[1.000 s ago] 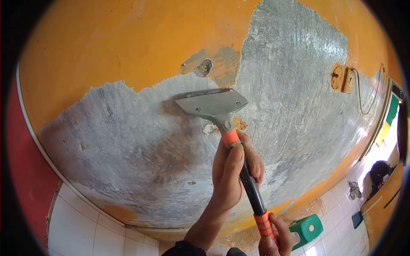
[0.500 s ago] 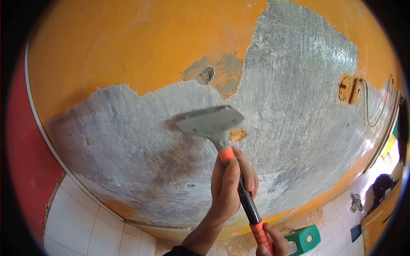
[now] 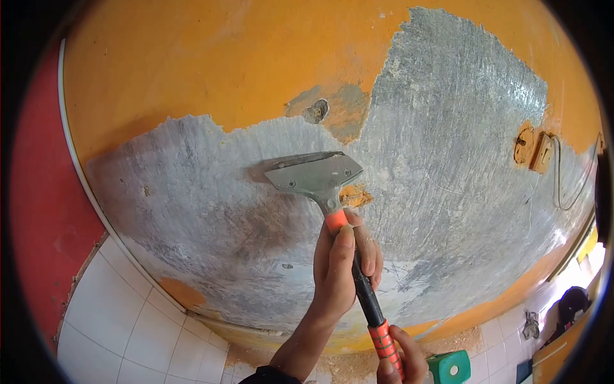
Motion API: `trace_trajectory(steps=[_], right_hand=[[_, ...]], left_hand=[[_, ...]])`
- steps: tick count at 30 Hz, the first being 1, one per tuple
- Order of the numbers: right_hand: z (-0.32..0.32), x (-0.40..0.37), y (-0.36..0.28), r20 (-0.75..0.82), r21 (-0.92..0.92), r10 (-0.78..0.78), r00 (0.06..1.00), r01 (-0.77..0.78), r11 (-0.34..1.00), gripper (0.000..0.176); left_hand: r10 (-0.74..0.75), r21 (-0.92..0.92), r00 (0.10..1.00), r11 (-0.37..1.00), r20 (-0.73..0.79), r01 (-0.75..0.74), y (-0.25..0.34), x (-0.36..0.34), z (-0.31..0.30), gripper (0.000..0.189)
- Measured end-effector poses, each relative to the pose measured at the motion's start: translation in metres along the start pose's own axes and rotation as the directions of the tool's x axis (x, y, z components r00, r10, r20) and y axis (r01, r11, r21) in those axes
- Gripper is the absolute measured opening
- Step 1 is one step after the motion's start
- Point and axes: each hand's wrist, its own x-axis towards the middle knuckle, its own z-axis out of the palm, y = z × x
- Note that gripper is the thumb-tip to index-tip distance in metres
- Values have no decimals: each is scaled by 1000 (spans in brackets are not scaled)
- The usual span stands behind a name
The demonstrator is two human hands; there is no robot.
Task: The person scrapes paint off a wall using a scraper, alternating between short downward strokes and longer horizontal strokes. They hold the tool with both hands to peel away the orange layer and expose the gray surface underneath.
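Observation:
A long-handled scraper [image 3: 312, 178] with a wide grey metal head is held up against the wall. My left hand [image 3: 338, 272] is wrapped round the upper handle, its thumb on the orange collar below the head. Lower down, my right hand [image 3: 403, 360] grips the orange, dark-striped end of the handle. The blade edge lies at the bare grey part of the wall [image 3: 441, 128], below the ragged border of the orange paint [image 3: 173, 57]. A small orange paint patch [image 3: 355, 196] shows just right of the scraper's neck.
A hole [image 3: 316, 111] is in the wall above the blade. On the right is an electrical box [image 3: 542, 153] with a loose cable [image 3: 559, 185]. A green stool [image 3: 450, 367] stands below among scrapings on the tiled floor [image 3: 105, 307]. A red wall [image 3: 51, 211] adjoins on the left.
The view has shifted slightly, so the wall appears a little further right and the stool lower. The scraper head shows more level and sharper. Both hands keep their hold on the handle.

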Motion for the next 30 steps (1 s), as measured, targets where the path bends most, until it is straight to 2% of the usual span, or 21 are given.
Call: trace_trajectory(steps=[2, 3, 7, 9, 10, 12, 13, 17, 19, 22, 26, 28, 29, 30], right_hand=[[0, 0, 2, 23, -39, -66, 998, 67, 997, 43], [-5, -2, -2, 95, 24, 94, 991, -96, 995, 44], [-2, 0, -4, 66, 103, 82, 994, -88, 991, 44], [-1, 2, 2, 6, -61, -138, 990, 139, 988, 45], [-1, 3, 1, 8, -60, -139, 990, 139, 989, 45], [-2, 4, -2, 68, 53, 42, 997, -45, 998, 45], [-1, 2, -4, 65, 104, 66, 996, -73, 992, 45], [1, -2, -3, 44, 84, 77, 996, -81, 993, 45], [7, 4, -4, 12, 15, 3, 1000, -4, 1000, 45], [7, 2, -8, 56, 79, 42, 998, -47, 996, 47], [6, 3, -6, 40, 54, 7, 999, -9, 999, 48], [7, 5, -7, 65, -72, 16, 998, -11, 997, 49], [6, 6, -11, 85, 18, 57, 995, -59, 998, 49], [4, 6, -12, 87, 17, 51, 995, -52, 998, 49]], left_hand=[[2, -32, 1000, 1000, 19, -2, 0, -2, 1, 27], [7, -31, 1000, 1000, -3, -7, 2, 2, 1, 26], [0, 0, 1000, 1000, -6, 0, -2, -3, 1, 26], [9, 1, 1000, 1000, -5, -9, -2, -2, 2, 26], [1, 1, 1000, 1000, -11, -1, -1, -3, 2, 26], [-25, -29, 999, 999, -20, 24, 4, 2, 3, 24], [-6, -11, 1000, 1000, -14, 6, 4, 3, 3, 24], [8, 0, 1000, 1000, 7, -8, 0, -1, -2, 24], [-26, -58, 1000, 998, 1, 26, 7, 6, 0, 25], [-16, -23, 1000, 1000, 11, 16, 14, 8, 3, 26], [9, -37, 999, 999, 43, -8, 7, 3, -2, 26], [-37, -81, 999, 996, 26, 39, 15, 10, 0, 24], [-12, -52, 999, 999, 30, 14, 18, 13, 3, 24], [21, -21, 999, 1000, 40, -20, 20, 16, 4, 23]])
